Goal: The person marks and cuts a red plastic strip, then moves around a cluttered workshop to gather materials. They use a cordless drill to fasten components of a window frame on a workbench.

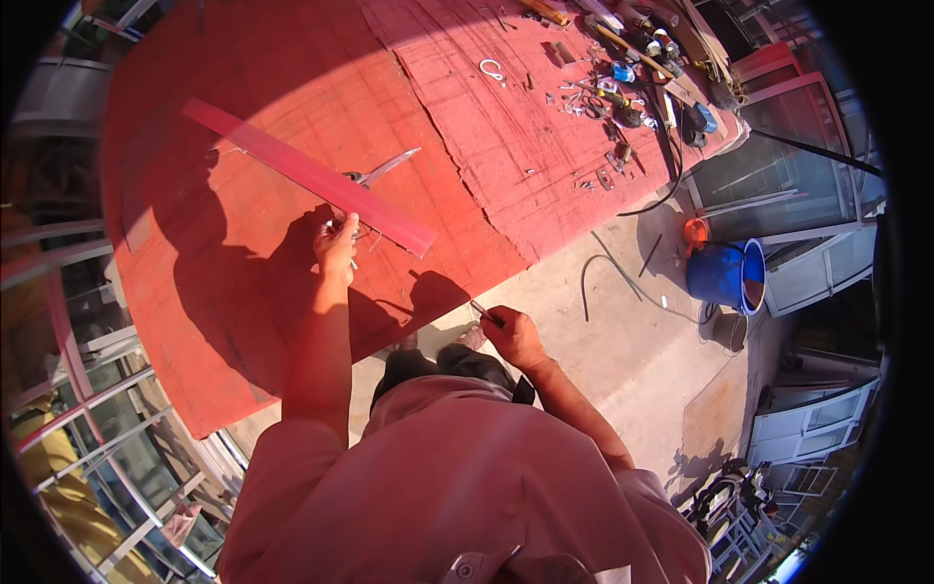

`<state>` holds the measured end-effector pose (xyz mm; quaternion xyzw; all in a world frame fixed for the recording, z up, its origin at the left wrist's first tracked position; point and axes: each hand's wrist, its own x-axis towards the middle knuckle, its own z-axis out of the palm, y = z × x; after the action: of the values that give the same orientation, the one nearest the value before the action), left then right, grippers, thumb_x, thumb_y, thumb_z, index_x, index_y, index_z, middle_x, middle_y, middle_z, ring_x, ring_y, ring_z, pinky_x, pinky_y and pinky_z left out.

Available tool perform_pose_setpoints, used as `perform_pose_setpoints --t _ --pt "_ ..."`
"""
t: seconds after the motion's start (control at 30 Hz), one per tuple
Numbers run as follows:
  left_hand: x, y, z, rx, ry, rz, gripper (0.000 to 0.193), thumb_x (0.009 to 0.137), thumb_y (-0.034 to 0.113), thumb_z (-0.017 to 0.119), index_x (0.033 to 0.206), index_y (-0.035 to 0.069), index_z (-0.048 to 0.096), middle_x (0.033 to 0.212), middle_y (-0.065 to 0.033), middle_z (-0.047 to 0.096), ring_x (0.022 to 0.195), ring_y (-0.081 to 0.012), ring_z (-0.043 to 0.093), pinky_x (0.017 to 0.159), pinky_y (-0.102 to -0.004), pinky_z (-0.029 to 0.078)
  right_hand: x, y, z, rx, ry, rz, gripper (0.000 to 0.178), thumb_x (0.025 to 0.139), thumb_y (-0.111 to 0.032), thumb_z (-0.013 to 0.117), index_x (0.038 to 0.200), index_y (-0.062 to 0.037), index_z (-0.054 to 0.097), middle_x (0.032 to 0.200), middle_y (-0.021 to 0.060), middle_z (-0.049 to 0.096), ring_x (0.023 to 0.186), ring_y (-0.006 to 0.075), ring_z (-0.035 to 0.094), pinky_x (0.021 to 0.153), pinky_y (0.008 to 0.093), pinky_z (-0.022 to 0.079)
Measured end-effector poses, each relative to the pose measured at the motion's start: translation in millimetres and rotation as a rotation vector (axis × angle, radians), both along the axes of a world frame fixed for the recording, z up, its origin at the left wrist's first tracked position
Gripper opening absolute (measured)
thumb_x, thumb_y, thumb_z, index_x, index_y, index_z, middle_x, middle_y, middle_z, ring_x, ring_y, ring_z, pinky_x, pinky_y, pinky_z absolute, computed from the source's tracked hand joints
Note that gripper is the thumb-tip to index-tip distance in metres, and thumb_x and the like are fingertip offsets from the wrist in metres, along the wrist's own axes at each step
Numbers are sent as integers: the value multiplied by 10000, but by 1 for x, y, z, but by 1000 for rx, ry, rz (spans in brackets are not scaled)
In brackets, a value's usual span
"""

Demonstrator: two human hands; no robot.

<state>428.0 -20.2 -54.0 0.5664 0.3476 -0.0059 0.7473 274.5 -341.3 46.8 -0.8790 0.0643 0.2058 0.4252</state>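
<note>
Left hand (337, 243) is down on the red workbench (195, 321), fingers curled shut on something small right against the long red strip (309, 176); to work it cleanly, I'd say press that strip flat so it can't slide. Right hand (510, 334) hangs off the bench edge, fingers pinched on a thin pen-like tool (485, 312). The metal piece (381, 169) poking out past the strip could be shears, and what the left hand holds is too small to tell.

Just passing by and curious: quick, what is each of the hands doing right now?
Left hand: pressed on the long red strip on the red table, beside metal snips; grip unclear.
Right hand: closed on a thin pen-like tool.
</note>
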Motion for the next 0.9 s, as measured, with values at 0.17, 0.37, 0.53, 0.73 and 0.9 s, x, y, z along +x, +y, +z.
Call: perform_pose_setpoints --t 0.17,0.37,0.53,0.73,0.9 --pt "18 -50 27 -32 3 -30 220 838 212 811 902 130 617 706 56 564 475 -37 397 415 -209 299 -2 -28 3 38 -50 7 222 877 -258 633 926 -48 691 793 193 669 745 369 658 679 410 513" --pt "54 -102 61 -146 33 -124 216 869 277 779 971 166 625 793 57 612 591 -35 490 466 -205 356 -15 -82 6 0 1 -13 247 882 -219 663 1009 -10 700 869 188 705 764 284 677 721 366 527" --pt "55 -151 59 -374 -2 -49 141 924 222 676 1003 144 591 890 19 625 690 -93 553 543 -234 410 -31 -130 4 122 23 -169 268 892 -245 658 1025 -17 703 832 136 715 729 207 664 703 337 520" --pt "12 -209 22 -482 54 -66 137 955 192 624 1054 119 564 882 -27 634 720 -150 596 590 -286 490 -50 -173 4 340 96 -330 265 926 -170 637 1079 43 676 888 84 701 789 124 616 732 290 501" --pt "-43 -246 11 -411 148 -133 156 967 277 654 1074 169 621 850 -21 654 655 -136 588 566 -281 503 -69 -196 -7 523 260 -489 259 904 -80 557 1124 6 662 785 17 623 592 70 519 539 232 425"
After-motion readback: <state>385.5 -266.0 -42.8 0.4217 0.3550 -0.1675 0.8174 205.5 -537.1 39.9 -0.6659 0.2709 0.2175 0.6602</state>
